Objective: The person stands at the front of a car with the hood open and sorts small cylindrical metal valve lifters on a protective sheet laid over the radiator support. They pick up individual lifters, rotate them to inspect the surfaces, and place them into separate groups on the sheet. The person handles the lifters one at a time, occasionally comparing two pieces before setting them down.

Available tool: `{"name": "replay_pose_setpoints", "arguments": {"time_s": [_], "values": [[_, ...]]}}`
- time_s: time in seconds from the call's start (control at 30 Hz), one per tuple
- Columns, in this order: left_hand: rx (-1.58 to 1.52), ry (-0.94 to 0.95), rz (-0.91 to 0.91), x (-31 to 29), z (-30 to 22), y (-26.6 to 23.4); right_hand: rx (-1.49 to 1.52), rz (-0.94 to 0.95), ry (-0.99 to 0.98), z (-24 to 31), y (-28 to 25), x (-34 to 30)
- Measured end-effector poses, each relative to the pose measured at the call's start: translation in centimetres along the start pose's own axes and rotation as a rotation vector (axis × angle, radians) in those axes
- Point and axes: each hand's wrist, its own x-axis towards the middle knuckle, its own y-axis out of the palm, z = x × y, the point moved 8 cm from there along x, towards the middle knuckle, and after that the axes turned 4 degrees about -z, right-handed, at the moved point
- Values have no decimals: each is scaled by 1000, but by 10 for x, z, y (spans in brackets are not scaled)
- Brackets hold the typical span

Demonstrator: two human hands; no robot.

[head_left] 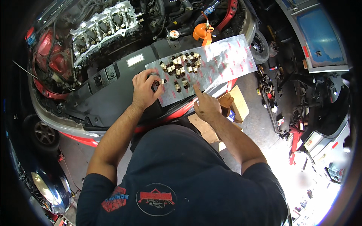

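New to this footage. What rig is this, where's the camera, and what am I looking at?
No robot here: just a person's two bare hands. The single picture comes from the left of two wide fisheye cameras worn on the person's head, looking down, so straight edges bend near the rim and picture left is the person's left.

They are at the front of an open car engine bay, with a silver metal engine top exposed. A shiny silver sheet lies across the black panel, bearing many small dark-ended parts with pale middles.

The left hand has its fingertips at one such part; whether it is gripped or only touched is hard to tell. The right hand points a finger at the sheet's near edge, holding nothing visible.
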Motion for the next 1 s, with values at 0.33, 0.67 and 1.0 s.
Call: {"name": "replay_pose_setpoints", "arguments": {"time_s": [0.33, 0.67, 1.0], "values": [[-18, -26, -23, -2, 10, 2, 315, -274, -123, 38, -41, 31], [-17, -34, -75, -1, 10, 1, 118, -491, -284, 98, -56, 130], [-10, -60, -56, -4, 14, 2, 880, -206, -77, 83, -42, 143]]}}
